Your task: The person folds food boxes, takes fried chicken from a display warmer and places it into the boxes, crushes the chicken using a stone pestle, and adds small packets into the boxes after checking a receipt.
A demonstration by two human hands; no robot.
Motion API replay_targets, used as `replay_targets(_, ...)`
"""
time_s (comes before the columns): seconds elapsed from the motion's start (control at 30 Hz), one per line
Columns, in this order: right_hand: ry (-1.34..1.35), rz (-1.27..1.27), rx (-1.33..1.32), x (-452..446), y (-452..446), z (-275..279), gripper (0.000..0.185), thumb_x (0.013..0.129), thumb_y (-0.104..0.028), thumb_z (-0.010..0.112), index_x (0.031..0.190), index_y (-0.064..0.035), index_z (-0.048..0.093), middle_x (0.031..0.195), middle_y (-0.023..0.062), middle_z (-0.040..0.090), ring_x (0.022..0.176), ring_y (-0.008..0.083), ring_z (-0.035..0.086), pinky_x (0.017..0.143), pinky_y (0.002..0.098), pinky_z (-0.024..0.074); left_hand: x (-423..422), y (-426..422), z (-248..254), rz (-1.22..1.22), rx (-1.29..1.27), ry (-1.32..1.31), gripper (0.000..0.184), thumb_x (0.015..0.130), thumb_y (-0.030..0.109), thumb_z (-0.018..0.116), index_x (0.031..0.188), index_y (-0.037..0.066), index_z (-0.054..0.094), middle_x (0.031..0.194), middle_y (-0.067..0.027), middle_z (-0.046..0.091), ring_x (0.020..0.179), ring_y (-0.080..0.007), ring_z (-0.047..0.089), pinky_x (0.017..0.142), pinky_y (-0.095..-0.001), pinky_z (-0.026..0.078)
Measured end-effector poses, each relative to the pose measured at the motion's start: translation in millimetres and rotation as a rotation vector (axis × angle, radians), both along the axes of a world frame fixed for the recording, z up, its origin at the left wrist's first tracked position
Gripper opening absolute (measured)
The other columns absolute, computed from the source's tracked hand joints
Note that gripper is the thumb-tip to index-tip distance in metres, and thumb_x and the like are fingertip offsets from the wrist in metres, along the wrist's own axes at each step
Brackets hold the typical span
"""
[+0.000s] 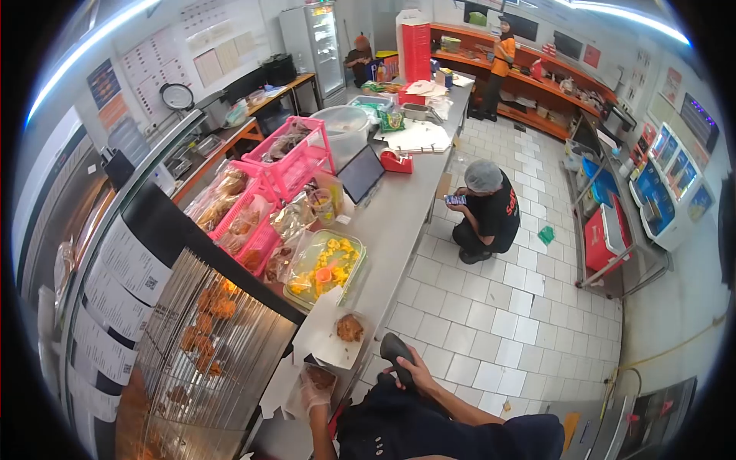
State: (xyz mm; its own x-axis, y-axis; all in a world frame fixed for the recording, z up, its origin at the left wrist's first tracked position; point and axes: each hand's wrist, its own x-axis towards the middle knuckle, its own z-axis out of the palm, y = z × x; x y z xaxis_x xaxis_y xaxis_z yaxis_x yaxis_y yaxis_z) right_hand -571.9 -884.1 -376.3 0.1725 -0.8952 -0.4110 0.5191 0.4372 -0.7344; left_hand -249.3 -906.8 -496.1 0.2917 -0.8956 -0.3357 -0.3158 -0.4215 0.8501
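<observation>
My left hand (316, 396), in a thin clear glove, is closed around a brown piece of fried chicken (319, 377) over an open white paper box at the counter's near end. Just beyond it, a second open white box (316, 343) holds another piece of fried chicken (349, 328). Away from the counter, in front of my body, my bare right hand (414, 371) grips a dark rounded object (394, 349) whose kind I cannot make out. To the left, several fried pieces (204, 330) lie on wire racks inside a display warmer (172, 314).
A clear tub of yellow pieces (328, 264), pink baskets (290, 157) and a tablet (360, 173) stand along the steel counter (391, 261). A person (487, 211) squats on the tiled floor with a phone. Two other people are farther back, one by orange shelves (529, 80).
</observation>
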Motion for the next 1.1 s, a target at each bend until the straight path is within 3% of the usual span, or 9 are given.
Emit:
replay_targets(0.13,-0.015,-0.038,0.025,-1,3,-7,0.067,0.102,-0.032,0.057,0.153,-0.0160,0.018,0.105,0.0252,0.068,0.053,0.0190,0.062,0.044,0.0278,0.0485,17,0,-29,-0.213,0.085,-0.421,0.060,0.088,0.046,0.068,0.135,0.012,0.053,0.133,-0.0079,0.058,0.123,-0.0277,0.054,0.105,-0.0507,0.045)
replay_targets(0.27,-0.024,-0.047,0.009,-2,3,-6,0.068,0.101,-0.031,0.058,0.154,-0.0163,0.017,0.105,0.0252,0.068,0.053,0.0192,0.062,0.044,0.0281,0.0489,41,-5,-131,0.113,-0.124,0.098,0.069,0.079,0.045,0.074,0.135,0.012,0.052,0.132,-0.0113,0.059,0.121,-0.0303,0.056,0.102,-0.0485,0.048)
replay_targets(0.33,-0.001,-0.028,-0.004,-1,4,-5,0.068,0.101,-0.032,0.059,0.154,-0.0162,0.018,0.103,0.0236,0.068,0.053,0.0192,0.062,0.044,0.0282,0.0486,44,-3,-129,0.121,-0.164,0.046,0.088,0.062,0.042,0.091,0.134,0.009,0.051,0.130,-0.0156,0.060,0.116,-0.0341,0.062,0.100,-0.0418,0.050)
replay_targets(0.57,0.066,-0.014,-0.042,3,3,8,0.070,0.099,-0.031,0.061,0.153,-0.0147,0.021,0.100,0.0202,0.069,0.053,0.0187,0.062,0.044,0.0288,0.0488,0,11,16,0.057,-0.026,-0.051,0.066,0.075,0.015,0.082,0.132,0.005,0.050,0.121,-0.0129,0.062,0.106,-0.0242,0.064,0.092,-0.0352,0.052)
replay_targets(0.7,0.198,-0.026,-0.247,5,3,8,0.076,0.097,-0.025,0.066,0.155,-0.0162,0.018,0.099,0.0181,0.068,0.055,0.0172,0.063,0.049,0.0289,0.0512,20,25,-28,0.068,-0.176,-0.067,0.055,0.077,0.001,0.075,0.125,0.004,0.046,0.110,-0.0125,0.060,0.101,-0.0230,0.061,0.091,-0.0349,0.052)
replay_targets(0.83,0.282,0.035,-0.303,4,-4,26,0.082,0.095,-0.018,0.069,0.157,-0.0196,0.016,0.093,0.0134,0.066,0.057,0.0162,0.062,0.053,0.0298,0.0523,30,35,-32,-0.037,-0.239,-0.194,0.058,0.078,0.000,0.075,0.127,0.006,0.044,0.110,-0.0104,0.056,0.100,-0.0220,0.059,0.090,-0.0339,0.051)
replay_targets(0.93,0.335,0.064,-0.321,5,-10,24,0.087,0.093,-0.016,0.071,0.159,-0.0210,0.013,0.088,0.0108,0.063,0.057,0.0162,0.063,0.054,0.0309,0.0523,23,39,-9,-0.031,-0.351,0.116,0.058,0.078,-0.001,0.074,0.127,0.007,0.045,0.110,-0.0090,0.053,0.102,-0.0220,0.056,0.090,-0.0330,0.050)
replay_targets(1.03,0.367,0.059,-0.326,6,-12,31,0.091,0.092,-0.015,0.072,0.159,-0.0213,0.010,0.088,0.0118,0.064,0.058,0.0163,0.063,0.055,0.0314,0.0528,16,33,19,-0.098,-0.236,-0.147,0.053,0.078,-0.003,0.073,0.122,0.008,0.047,0.109,-0.0084,0.052,0.100,-0.0210,0.054,0.089,-0.0342,0.050)
replay_targets(1.1,0.357,0.069,-0.327,6,-12,31,0.093,0.092,-0.018,0.073,0.160,-0.0214,0.009,0.093,0.0149,0.066,0.058,0.0162,0.063,0.055,0.0316,0.0530,35,30,-24,-0.172,-0.088,0.005,0.049,0.086,0.024,0.068,0.124,0.002,0.048,0.113,-0.0105,0.058,0.101,-0.0272,0.059,0.091,-0.0400,0.049)
